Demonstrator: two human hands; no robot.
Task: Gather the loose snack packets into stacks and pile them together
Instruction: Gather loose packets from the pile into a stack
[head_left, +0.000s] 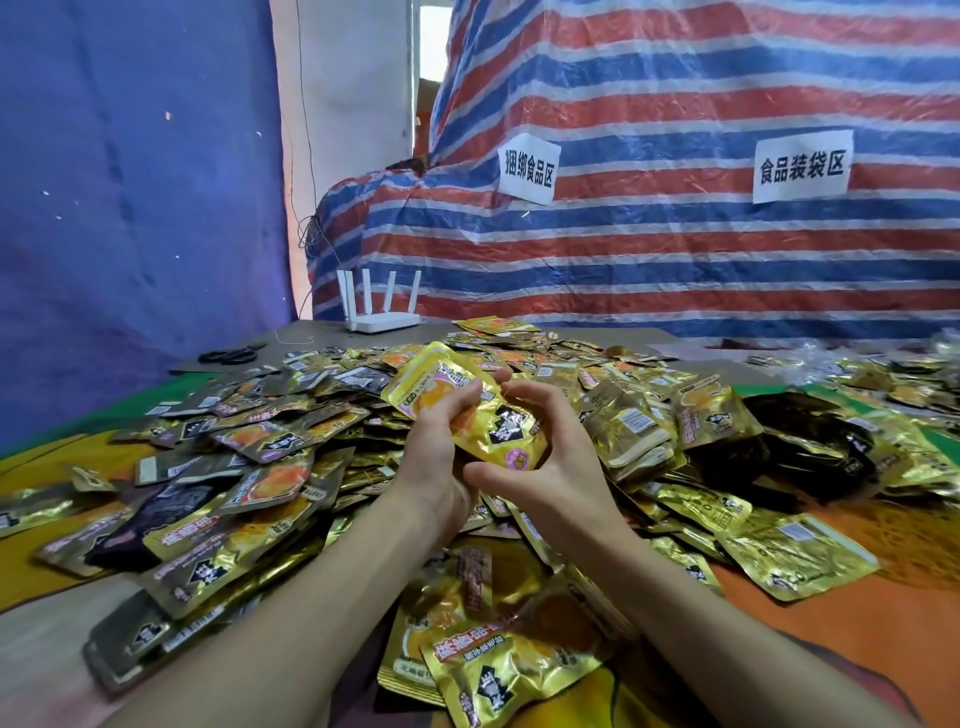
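Both my hands hold a small stack of gold snack packets (470, 405) above the middle of the table. My left hand (434, 452) grips the stack from the left, with its fingers curled over the top packet. My right hand (545, 441) cups the stack from the right, thumb under its near edge and fingers round its far side. Under and around my hands lies a wide heap of loose gold packets (270, 447). A squared-up stack of packets (636, 431) sits just right of my right hand. More packets (498, 654) lie between my forearms.
A white router (382, 312) with several antennas stands at the table's far edge, black scissors (228, 356) to its left. A striped tarp (675, 249) with two paper signs rises behind the table. A blue sheet (130, 182) hangs at left. Dark packets (800, 447) lie at right.
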